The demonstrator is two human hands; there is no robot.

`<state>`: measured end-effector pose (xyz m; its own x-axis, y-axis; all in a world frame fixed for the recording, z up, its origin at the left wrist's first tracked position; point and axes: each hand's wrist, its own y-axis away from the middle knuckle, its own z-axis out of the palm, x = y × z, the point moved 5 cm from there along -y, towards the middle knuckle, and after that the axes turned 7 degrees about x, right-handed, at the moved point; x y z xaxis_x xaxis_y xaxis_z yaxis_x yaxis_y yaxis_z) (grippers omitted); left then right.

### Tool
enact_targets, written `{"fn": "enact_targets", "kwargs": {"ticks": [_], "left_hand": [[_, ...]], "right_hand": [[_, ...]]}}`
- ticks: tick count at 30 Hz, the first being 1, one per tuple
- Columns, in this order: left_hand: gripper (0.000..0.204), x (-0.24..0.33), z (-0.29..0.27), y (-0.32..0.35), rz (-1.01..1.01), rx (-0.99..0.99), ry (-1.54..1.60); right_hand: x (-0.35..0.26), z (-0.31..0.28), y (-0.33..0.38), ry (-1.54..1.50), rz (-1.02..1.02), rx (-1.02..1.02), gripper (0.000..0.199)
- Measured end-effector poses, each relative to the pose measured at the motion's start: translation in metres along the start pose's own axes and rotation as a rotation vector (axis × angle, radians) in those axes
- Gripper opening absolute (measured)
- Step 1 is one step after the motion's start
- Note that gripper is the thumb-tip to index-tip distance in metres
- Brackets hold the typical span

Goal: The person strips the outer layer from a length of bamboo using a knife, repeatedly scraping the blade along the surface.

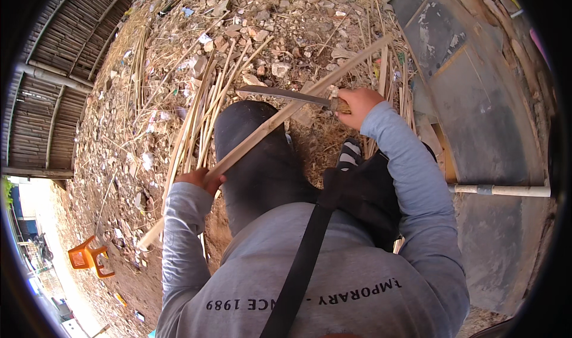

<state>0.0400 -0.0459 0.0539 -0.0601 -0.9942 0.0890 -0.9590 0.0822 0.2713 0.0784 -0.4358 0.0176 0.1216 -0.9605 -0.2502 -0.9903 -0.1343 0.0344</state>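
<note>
A long, flat strip of split bamboo [250,141] slants across my right-leaning view, from beside my left forearm up to the far right, passing over my left thigh. My left hand [202,180] is closed around its lower part. In my right hand [357,107] is the handle of a long knife [277,92] with a slightly curved blade. The blade points left and crosses the strip above my knees. I cannot tell whether its edge touches the bamboo. My sandalled foot [350,154] shows beneath my right arm.
Several thin bamboo strips [193,120] lie left of my leg, and more [384,70] lie at the far right. Stony, littered ground [268,25] spreads ahead. Grey panels [476,117] and a pale pole [506,191] are on the right. An orange plastic chair [89,257] stands left, below a bamboo wall [44,117].
</note>
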Motion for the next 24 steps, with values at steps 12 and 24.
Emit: {"fn": "enact_targets", "kwargs": {"ticks": [12,24], "left_hand": [[0.027,-0.007,0.050,0.020,0.023,0.137,0.160],[0.024,-0.014,0.069,-0.003,0.046,-0.001,0.216]], "right_hand": [[-0.009,-0.004,-0.004,-0.063,0.074,0.014,0.037],[0.010,-0.007,-0.010,-0.233,0.095,0.259,0.031]]}}
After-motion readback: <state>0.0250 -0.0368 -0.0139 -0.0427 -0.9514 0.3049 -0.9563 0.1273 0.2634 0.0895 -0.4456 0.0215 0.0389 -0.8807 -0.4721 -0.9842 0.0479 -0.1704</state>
